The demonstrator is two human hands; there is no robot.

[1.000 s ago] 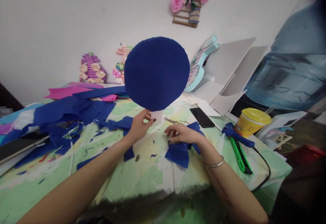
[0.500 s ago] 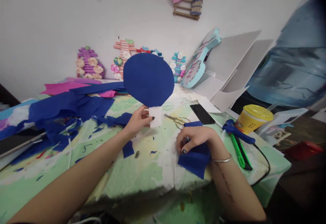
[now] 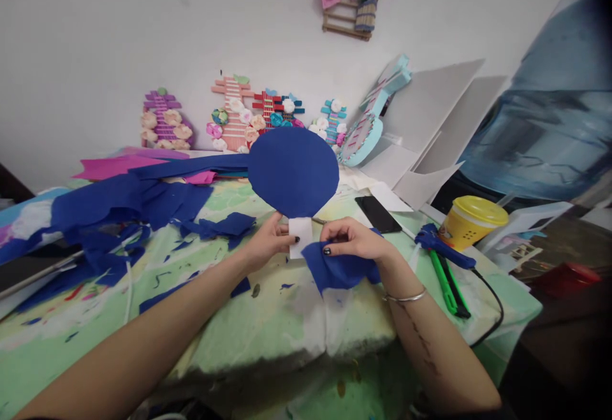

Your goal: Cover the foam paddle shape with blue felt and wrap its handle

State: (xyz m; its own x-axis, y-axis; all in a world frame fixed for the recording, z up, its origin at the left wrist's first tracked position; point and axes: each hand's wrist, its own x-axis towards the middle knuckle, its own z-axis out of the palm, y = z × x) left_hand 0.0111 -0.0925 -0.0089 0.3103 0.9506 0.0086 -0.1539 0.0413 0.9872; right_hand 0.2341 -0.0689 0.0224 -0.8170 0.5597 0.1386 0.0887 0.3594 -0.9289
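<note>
A round blue piece [image 3: 293, 171] stands upright at the centre, with a white tab [image 3: 300, 236] at its lower end. My left hand [image 3: 271, 241] pinches that tab at its left side. Just to the right, my right hand [image 3: 347, 239] grips a blue sheet [image 3: 335, 268] between thumb and fingers. The sheet's left corner hangs beside the tab, over the stained green tablecloth [image 3: 268, 334]. Scissors are mostly hidden behind the white tab and my right hand.
Blue scraps [image 3: 115, 200] cover the left side. A phone [image 3: 377, 214], a blue glue gun [image 3: 444, 248], a green cutter [image 3: 447, 283] and a yellow tub [image 3: 473, 221] are at the right. Decorated crafts [image 3: 232, 114] lean on the wall.
The round piece has moved down and slightly right with my left hand. My right hand has lifted the blue sheet from the table and brought it left, near the tab.
</note>
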